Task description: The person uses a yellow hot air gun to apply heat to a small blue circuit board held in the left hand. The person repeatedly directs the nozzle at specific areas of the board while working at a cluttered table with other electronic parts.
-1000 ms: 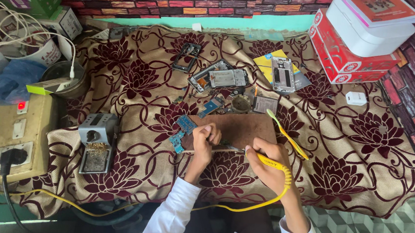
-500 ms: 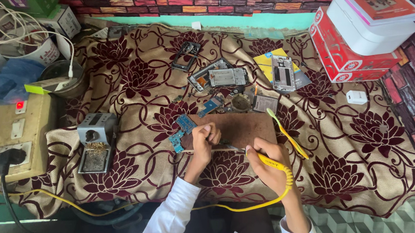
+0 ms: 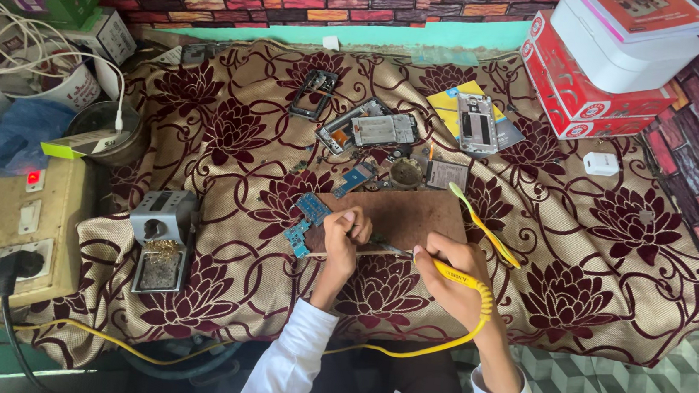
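Observation:
My right hand [image 3: 449, 267] grips a yellow-handled soldering iron [image 3: 461, 278], its metal tip pointing left toward my left hand. My left hand [image 3: 344, 239] is closed on the near left edge of a brown work board [image 3: 414, 214], pinching something small that I cannot make out. Two blue circuit boards [image 3: 304, 218] lie just left of that hand. The iron's yellow cable [image 3: 437, 345] loops down past my right wrist. A yellow-green toothbrush [image 3: 484, 225] lies at the board's right edge.
Phone frames and parts [image 3: 369, 129] lie on the floral cloth [image 3: 230, 129] beyond the board. A grey soldering stand [image 3: 161, 240] sits left. A switchboard with a black plug [image 3: 9, 240] is far left. Red and white boxes [image 3: 605, 67] are stacked at the back right.

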